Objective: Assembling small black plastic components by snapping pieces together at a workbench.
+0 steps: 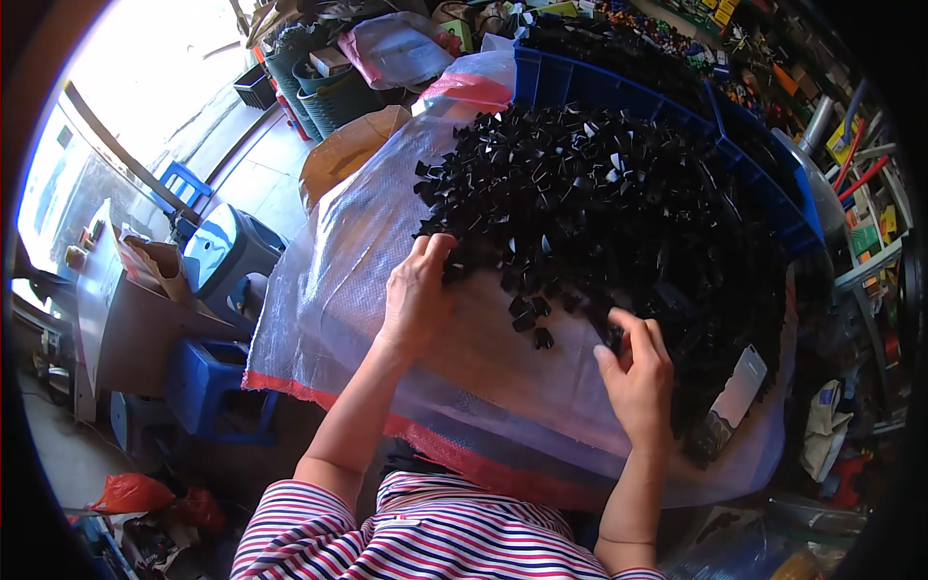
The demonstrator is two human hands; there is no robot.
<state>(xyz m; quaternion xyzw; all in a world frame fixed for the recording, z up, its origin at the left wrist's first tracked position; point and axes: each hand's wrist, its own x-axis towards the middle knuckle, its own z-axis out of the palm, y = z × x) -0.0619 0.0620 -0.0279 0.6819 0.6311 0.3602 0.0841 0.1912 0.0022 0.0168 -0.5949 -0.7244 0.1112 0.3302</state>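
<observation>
A large heap of small black plastic pieces (590, 184) lies on a translucent white woven sheet (329, 280) with red edges. At the heap's left edge is my left hand (416, 295), its fingers bent inward against the pieces. What those fingers hold, if anything, is hidden. My right hand (640, 372) hovers by the near edge of the heap, thumb and forefinger apart with nothing visible between them. Between the hands, a few loose black pieces (532, 314) rest on the sheet. A flat silvery-white and black rectangular object (737, 389) lies right of my right hand.
Blue plastic bins (619, 85) stand behind the heap, with black contents. Blue stools (217, 387) and a grey-blue stool (232, 246) are on the left, near a table (126, 329). Dark green buckets (333, 97) stand at the far left. Shelving (875, 256) lines the right.
</observation>
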